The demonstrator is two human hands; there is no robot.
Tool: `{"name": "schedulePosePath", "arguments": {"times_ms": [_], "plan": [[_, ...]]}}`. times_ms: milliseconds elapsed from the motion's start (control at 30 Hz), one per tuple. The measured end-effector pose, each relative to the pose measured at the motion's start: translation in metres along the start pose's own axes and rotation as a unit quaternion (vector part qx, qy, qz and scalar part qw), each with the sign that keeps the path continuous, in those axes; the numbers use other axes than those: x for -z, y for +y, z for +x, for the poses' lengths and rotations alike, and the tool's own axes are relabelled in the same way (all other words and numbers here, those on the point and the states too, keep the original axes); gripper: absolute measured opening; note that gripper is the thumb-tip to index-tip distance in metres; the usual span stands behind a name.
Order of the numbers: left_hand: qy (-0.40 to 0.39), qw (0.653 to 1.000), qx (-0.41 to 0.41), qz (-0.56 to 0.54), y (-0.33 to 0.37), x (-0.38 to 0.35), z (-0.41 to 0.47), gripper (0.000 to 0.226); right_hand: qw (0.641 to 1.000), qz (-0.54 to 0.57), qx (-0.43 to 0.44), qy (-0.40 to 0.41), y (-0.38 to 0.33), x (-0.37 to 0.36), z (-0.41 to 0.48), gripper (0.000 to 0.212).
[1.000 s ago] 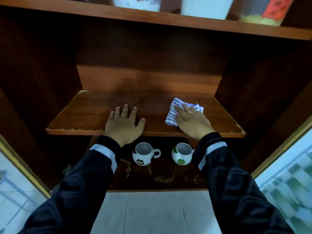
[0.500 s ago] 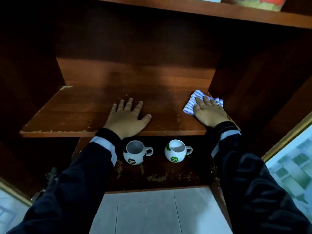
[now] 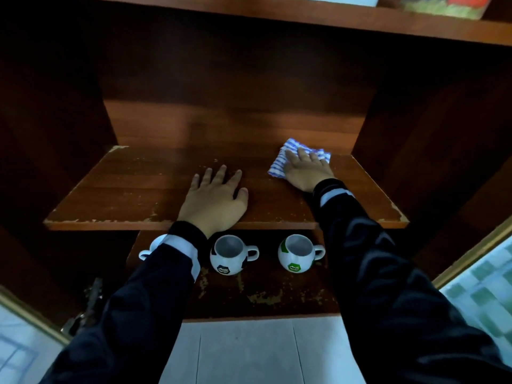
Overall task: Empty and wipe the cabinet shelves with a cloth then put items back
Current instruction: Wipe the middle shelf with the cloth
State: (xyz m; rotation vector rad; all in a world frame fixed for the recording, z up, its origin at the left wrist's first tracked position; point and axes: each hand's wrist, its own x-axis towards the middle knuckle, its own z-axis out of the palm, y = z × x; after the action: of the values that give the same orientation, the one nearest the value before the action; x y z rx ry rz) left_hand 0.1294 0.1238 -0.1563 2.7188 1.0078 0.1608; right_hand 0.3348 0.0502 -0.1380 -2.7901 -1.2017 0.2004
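pressing the cloth (image 3: pixel 279 162) flat-fingered, right hand (image 3: pixel 306 171) could slip off it; left hand (image 3: pixel 214 200) rests splayed on the shelf (image 3: pixel 124 187).

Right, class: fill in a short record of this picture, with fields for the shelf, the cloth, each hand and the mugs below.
Shelf: brown wood, front edge chipped
Cloth: blue and white stripes, near the shelf's right rear
Right hand: flat on the cloth, fingers straight
Left hand: flat on the shelf, fingers spread, holds nothing
Mugs: black-patched mug and green-patched mug upright on the level below; a third mug partly hidden by the left sleeve
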Motion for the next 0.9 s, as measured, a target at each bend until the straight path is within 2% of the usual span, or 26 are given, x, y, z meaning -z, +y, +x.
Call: {"name": "schedulePosePath", "arguments": {"times_ms": [267,433,600,700,800,900], "plan": [[0.037,0.997,0.068,-0.005,-0.002,0.003,-0.005,0.062,0.994,0.016,0.103,-0.009,-0.059,-0.014,-0.015,0.054],[0.002,0.997,0.07,0.026,-0.004,0.004,-0.008,0.062,0.99,0.029,0.135,-0.001,-0.051,-0.018,-0.046,0.052],[-0.005,0.997,0.07,0.025,-0.004,0.003,-0.007,0.061,0.994,0.024,0.106,0.013,-0.031,-0.02,-0.06,0.052],[-0.001,0.998,0.065,0.024,-0.005,0.001,-0.007,0.061,0.998,0.019,0.051,0.025,-0.022,-0.02,-0.061,0.055],[0.038,0.998,0.053,-0.001,-0.005,0.0,-0.01,0.059,0.999,0.001,-0.017,0.051,-0.022,-0.022,-0.063,0.058],[0.092,0.994,0.04,-0.043,-0.004,-0.001,-0.013,0.054,0.998,0.002,-0.028,0.062,-0.025,-0.024,-0.065,0.059]]}}
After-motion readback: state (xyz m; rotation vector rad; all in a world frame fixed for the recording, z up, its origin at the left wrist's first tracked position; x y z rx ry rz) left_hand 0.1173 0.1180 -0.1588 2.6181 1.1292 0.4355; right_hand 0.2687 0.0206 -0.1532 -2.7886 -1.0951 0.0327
